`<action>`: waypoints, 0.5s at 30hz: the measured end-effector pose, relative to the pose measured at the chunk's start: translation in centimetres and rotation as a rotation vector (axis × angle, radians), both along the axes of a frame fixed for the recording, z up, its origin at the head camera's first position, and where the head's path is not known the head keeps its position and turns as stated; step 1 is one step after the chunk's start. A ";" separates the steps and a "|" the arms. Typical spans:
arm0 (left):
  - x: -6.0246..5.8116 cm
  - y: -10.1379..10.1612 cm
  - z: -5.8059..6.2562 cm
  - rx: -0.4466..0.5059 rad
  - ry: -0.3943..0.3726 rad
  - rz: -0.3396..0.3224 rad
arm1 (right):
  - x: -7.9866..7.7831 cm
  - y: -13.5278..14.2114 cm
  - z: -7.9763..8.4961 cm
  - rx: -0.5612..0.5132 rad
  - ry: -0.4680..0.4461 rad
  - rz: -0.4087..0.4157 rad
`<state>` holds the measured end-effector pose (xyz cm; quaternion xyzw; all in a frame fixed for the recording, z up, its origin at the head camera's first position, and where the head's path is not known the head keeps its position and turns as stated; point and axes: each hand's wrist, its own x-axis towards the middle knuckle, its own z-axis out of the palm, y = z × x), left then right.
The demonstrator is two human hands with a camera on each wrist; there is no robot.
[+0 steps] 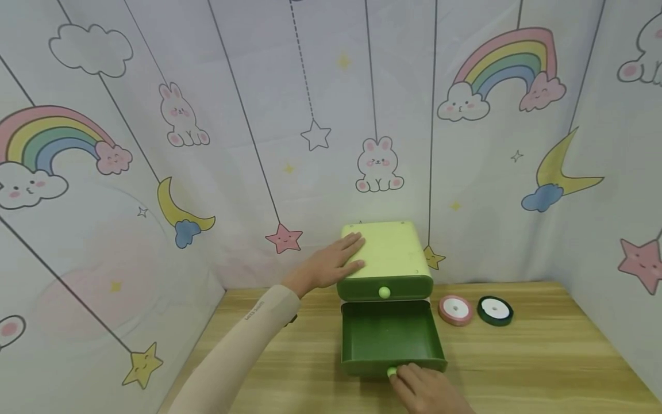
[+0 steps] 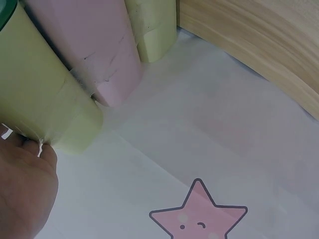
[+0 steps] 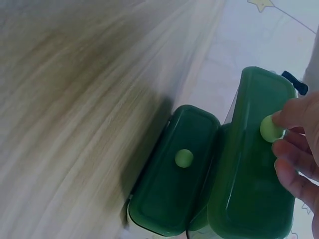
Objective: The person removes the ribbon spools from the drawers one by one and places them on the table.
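Note:
A small drawer cabinet (image 1: 385,250) with a yellow-green top and dark green drawer fronts stands on the table. My left hand (image 1: 333,263) rests on its top with fingers stretched out, near the left edge. The middle drawer (image 1: 393,333) is pulled out, and its green inside faces up. By its light green round knob (image 3: 270,129), my right hand (image 1: 426,391) pinches this drawer between thumb and fingers. Above it, the top drawer (image 1: 357,291) is closed. In the right wrist view the bottom drawer (image 3: 172,194), with its own knob, is closed too.
Right of the cabinet, a pink ribbon spool (image 1: 455,309) and a dark green ribbon spool (image 1: 495,310) lie flat on the wooden table (image 1: 548,356). A pale cloth (image 1: 289,201) printed with rainbows, rabbits and stars hangs behind and along both sides.

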<state>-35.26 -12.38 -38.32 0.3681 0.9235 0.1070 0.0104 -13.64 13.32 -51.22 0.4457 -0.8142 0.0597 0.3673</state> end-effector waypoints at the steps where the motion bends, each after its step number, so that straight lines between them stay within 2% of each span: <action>1: 0.0 0.0 0.0 0.001 -0.001 -0.001 | 0.0 0.0 0.0 -0.004 0.006 -0.001; 9: -0.1 0.0 0.0 -0.003 0.001 0.000 | -0.2 -0.3 -0.3 0.009 0.033 -0.010; 15: 0.0 0.0 0.0 -0.003 -0.008 0.002 | -0.2 -0.7 -0.7 -0.032 0.060 -0.011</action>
